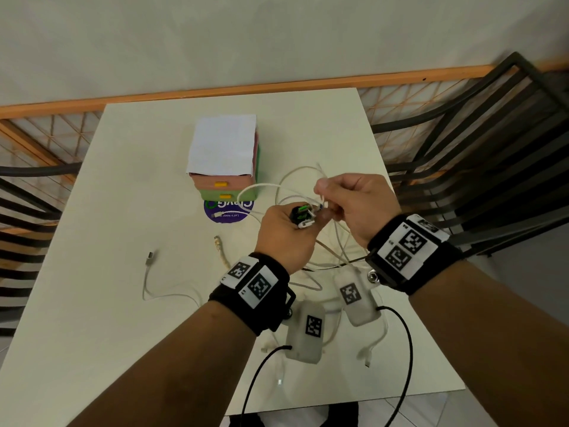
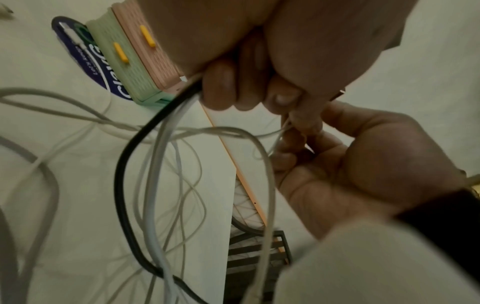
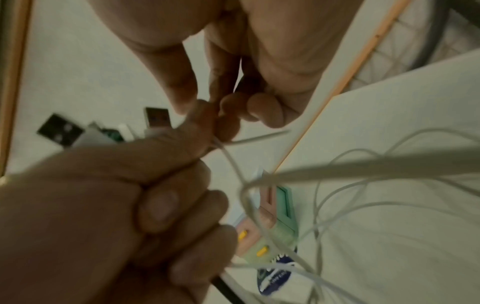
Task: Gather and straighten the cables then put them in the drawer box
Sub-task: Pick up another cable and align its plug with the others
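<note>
A: Cables? White ones (image 1: 295, 192) looped and crossed over the counter (image 1: 129, 186), plug ends bunched in the left hand (image 1: 284, 238), fist clamped round them, black cable (image 2: 124, 164) in there too

B: Right hand (image 1: 357, 208)?

A: Fingers pinched on one thin white strand just beside the left fist

B: Risk?

A: Pulling that strand likely tightens the crossed loops into a knot, or drags plugs out of the fist. Two loose cables (image 1: 147, 272) lie well apart on the left, easy to miss

B: Drawer box (image 1: 226, 180)?

A: Behind the hands, both drawers look closed, no free hand to open one
</note>
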Motion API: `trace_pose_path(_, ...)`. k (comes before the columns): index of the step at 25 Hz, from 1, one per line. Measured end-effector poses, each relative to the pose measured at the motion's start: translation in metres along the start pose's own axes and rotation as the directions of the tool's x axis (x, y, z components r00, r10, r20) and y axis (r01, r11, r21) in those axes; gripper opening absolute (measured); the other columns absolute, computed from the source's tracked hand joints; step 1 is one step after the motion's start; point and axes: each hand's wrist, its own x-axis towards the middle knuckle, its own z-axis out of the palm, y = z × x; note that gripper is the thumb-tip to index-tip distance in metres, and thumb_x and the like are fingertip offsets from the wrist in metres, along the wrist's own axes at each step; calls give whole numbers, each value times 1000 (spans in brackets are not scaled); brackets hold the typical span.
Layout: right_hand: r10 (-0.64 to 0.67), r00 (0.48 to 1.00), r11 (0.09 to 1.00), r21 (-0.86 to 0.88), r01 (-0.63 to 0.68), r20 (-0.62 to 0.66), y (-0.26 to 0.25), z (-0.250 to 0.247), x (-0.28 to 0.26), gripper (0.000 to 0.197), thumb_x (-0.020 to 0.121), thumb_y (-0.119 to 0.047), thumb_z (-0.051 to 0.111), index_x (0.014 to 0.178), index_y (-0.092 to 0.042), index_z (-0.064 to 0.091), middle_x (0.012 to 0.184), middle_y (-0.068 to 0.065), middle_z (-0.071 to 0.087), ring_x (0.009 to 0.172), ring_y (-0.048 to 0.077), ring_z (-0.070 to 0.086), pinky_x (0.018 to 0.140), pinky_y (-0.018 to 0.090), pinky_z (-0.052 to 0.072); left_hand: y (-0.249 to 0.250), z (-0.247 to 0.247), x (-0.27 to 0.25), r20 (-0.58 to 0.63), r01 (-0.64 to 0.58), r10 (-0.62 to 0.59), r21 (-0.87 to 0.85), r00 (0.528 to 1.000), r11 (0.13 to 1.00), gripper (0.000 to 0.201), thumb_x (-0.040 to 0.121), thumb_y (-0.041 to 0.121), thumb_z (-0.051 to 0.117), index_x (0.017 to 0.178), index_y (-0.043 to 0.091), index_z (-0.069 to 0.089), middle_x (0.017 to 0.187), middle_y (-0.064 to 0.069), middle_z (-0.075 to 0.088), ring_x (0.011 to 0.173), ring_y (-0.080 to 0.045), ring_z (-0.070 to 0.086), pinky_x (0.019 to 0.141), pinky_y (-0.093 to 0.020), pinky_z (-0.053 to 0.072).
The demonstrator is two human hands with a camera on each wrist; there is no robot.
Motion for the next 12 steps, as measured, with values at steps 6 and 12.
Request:
trace_pose_path(6, -60, 996, 987, 148, 68, -58, -7, -7, 9, 30, 91, -23, 66, 62, -17, 71, 71, 21, 59, 50, 17, 43, 51, 28, 40, -4, -2, -4, 48, 23, -28, 93, 998, 995, 50, 88, 26, 74, 50, 20, 42, 42, 12, 32, 46, -7, 27, 50, -23, 26)
trace_pose_path(12, -87, 996, 995, -54, 86, -4, -7, -5, 11, 23, 91, -15, 65, 69, -11, 69, 53, -5, 61, 46, 10, 48, 52, 26, 42, -3, -2, 1, 49, 5, -8, 56, 999, 998, 43, 88, 25, 74, 55, 12, 51, 49, 10, 36, 49, -11, 30, 52, -26, 29)
